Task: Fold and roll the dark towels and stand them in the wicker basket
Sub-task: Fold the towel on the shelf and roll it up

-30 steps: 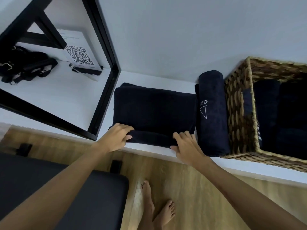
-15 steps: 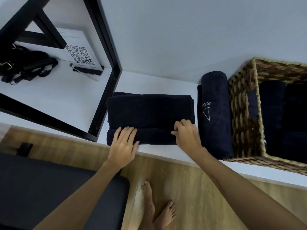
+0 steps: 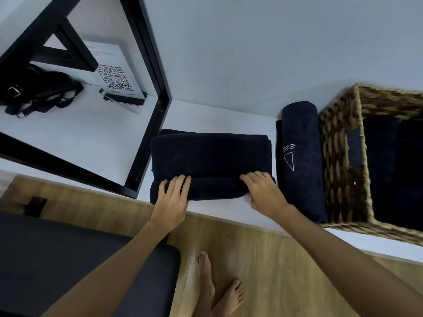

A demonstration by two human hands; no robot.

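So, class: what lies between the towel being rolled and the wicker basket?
In the head view, a rolled towel with white embroidery lies between the half-rolled towel and the wicker basket.

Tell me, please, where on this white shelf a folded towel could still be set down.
Bare white shelf lies behind the half-rolled dark towel, up to the wall. The right is crowded: the rolled dark towel lies against the wicker basket.
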